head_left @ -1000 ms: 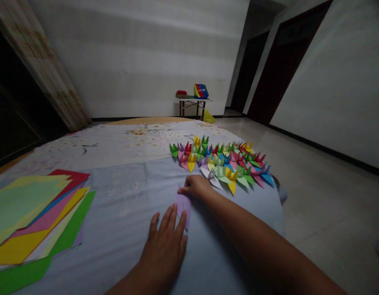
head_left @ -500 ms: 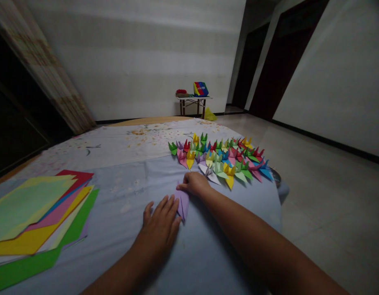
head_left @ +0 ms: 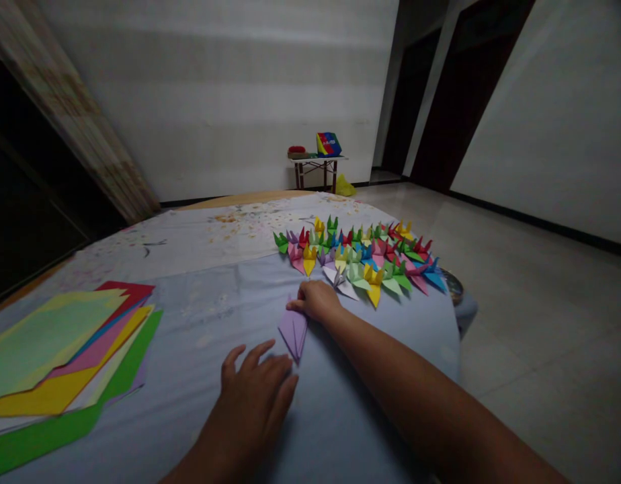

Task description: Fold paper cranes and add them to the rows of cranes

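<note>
A purple folded paper [head_left: 293, 332], kite-shaped with its long point towards me, lies on the blue-grey tablecloth [head_left: 341, 417]. My right hand [head_left: 316, 300] is closed at its far end, with the thumb and curled fingers on the paper; part of that end is hidden. My left hand [head_left: 260, 383] is open, fingers spread and slightly bent, just left of the paper's near tip. Beyond my right hand stand several rows of folded paper cranes [head_left: 374, 286] in many colours.
A fanned stack of coloured paper sheets [head_left: 58, 336] lies at the left of the table. Past the table's right edge a round object [head_left: 452, 288] is partly visible. A small table [head_left: 318, 161] with a colourful bag [head_left: 328, 144] stands by the far wall.
My left hand has lifted off the purple paper and drawn back towards me, leaving more of it visible. My right hand stays at its far end.
</note>
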`<act>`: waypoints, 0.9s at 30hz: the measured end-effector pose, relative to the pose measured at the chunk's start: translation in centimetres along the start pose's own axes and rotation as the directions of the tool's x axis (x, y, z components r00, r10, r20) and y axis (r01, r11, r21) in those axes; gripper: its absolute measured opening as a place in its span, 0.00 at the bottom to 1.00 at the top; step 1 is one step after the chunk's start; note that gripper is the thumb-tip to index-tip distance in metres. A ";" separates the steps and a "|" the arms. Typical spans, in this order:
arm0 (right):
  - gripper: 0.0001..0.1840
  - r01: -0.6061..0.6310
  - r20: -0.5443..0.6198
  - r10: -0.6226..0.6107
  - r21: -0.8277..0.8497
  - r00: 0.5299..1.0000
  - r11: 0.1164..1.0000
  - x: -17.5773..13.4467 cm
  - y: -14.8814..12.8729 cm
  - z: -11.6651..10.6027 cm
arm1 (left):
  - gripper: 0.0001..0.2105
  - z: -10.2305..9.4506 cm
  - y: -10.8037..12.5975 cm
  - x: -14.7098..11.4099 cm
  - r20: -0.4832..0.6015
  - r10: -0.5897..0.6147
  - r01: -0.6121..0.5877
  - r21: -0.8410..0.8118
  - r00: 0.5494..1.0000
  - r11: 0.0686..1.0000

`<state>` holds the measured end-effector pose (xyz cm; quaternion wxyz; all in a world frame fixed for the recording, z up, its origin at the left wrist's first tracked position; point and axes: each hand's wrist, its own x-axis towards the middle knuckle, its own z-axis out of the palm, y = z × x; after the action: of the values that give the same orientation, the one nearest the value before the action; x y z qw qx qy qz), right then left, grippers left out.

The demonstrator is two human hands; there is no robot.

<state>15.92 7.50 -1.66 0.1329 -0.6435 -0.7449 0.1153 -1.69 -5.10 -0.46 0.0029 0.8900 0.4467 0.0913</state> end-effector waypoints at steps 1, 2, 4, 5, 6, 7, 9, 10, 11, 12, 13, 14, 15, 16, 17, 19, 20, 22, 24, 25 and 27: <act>0.24 0.000 0.000 0.000 -0.001 1.000 1.000 0.0 0.0 0.0 | 0.16 -0.2 -0.1 0.5 -0.036 -0.016 0.016 0.011 0.999 1.000; 0.24 0.000 0.000 0.000 -0.002 1.000 1.000 0.0 0.0 -0.1 | 0.17 -0.3 -0.2 1.0 -0.080 -0.035 0.038 0.026 0.996 0.999; 0.24 0.001 0.000 -0.001 -0.005 1.000 1.000 0.0 0.0 -0.1 | 0.18 0.1 -0.3 2.0 -0.111 -0.024 0.030 0.055 0.994 0.998; 0.23 0.002 0.002 -0.002 -0.007 1.000 1.000 -0.1 -0.1 -0.1 | 0.18 0.5 -0.4 2.4 -0.108 -0.011 0.019 0.068 0.994 0.997; 0.23 0.002 0.003 -0.002 -0.009 1.000 1.000 -0.1 -0.1 -0.2 | 0.18 0.9 -0.4 2.6 -0.079 0.005 0.001 0.075 0.997 0.997; 0.22 0.003 0.005 -0.003 -0.010 1.000 1.000 -0.1 -0.1 -0.2 | 0.18 1.4 -0.4 2.7 -0.045 0.024 -0.021 0.075 0.999 0.997; 0.22 0.008 0.007 -0.008 -0.011 1.000 1.000 0.0 -0.2 -0.1 | 0.19 2.1 -0.4 2.6 0.018 0.028 -0.029 0.072 0.999 0.997; 0.22 0.012 0.008 -0.012 -0.010 1.000 1.000 0.0 -0.2 -0.1 | 0.20 2.4 -0.4 2.4 0.043 0.023 -0.026 0.068 0.999 0.997; 0.23 0.018 0.009 -0.018 -0.008 1.000 1.000 0.0 -0.2 -0.1 | 0.20 2.5 -0.4 2.2 0.062 0.016 -0.020 0.065 0.998 0.998; 0.23 0.025 0.010 -0.025 -0.006 1.000 1.000 0.0 -0.2 -0.2 | 0.20 2.5 -0.3 2.1 0.075 0.009 -0.013 0.061 0.997 0.998; 0.23 0.033 0.011 -0.033 -0.003 0.999 0.999 0.0 -0.1 -0.2 | 0.20 2.5 -0.3 1.9 0.085 0.005 -0.010 0.056 0.996 0.998; 0.23 0.043 0.014 -0.043 0.000 0.999 0.999 -0.1 0.0 -0.4 | 0.21 2.5 -0.3 1.9 0.089 0.004 -0.009 0.050 0.996 0.999; 0.23 0.056 0.020 -0.056 0.006 0.998 0.998 -0.2 0.1 -0.5 | 0.21 2.4 -0.3 1.8 0.086 0.007 -0.011 0.042 0.996 0.999; 0.23 0.072 0.028 -0.073 0.015 0.997 0.997 -0.4 0.4 -0.7 | 0.21 2.4 -0.3 1.8 0.081 0.013 -0.016 0.034 0.997 0.999; 0.24 0.091 0.036 -0.092 0.027 0.995 0.995 -0.6 0.6 -0.8 | 0.21 2.4 -0.3 1.9 0.075 0.021 -0.023 0.025 0.997 0.999; 0.25 0.132 0.052 -0.135 0.059 0.990 0.990 -1.1 1.2 -1.0 | 0.21 2.3 -0.3 1.9 0.067 0.032 -0.033 0.007 0.997 0.999; 0.26 0.148 0.053 -0.152 0.073 0.987 0.986 -1.4 1.5 -1.1 | 0.21 2.3 -0.3 1.9 0.064 0.034 -0.034 -0.004 0.997 0.999; 0.28 0.158 0.051 -0.164 0.108 0.985 0.981 -1.9 2.0 -1.0 | 0.20 2.1 -0.5 2.0 0.069 0.036 -0.034 -0.032 0.997 0.999; 0.28 0.159 0.039 -0.166 0.144 0.985 0.977 -2.2 2.4 -0.8 | 0.20 2.0 -0.9 2.0 0.081 0.039 -0.033 -0.069 0.996 0.997; 0.27 0.159 0.032 -0.166 0.158 0.986 0.974 -2.2 2.5 -0.7 | 0.20 1.9 -1.2 2.0 0.088 0.040 -0.032 -0.086 0.995 0.996; 0.27 0.163 0.024 -0.170 0.177 0.985 0.971 -2.3 2.5 -0.6 | 0.20 1.7 -1.6 2.0 0.107 0.040 -0.028 -0.111 0.993 0.993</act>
<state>18.77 5.62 -2.10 0.1834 -0.5624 -0.7858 0.1807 -1.57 -2.42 -1.95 0.0746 0.8996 0.4251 0.0668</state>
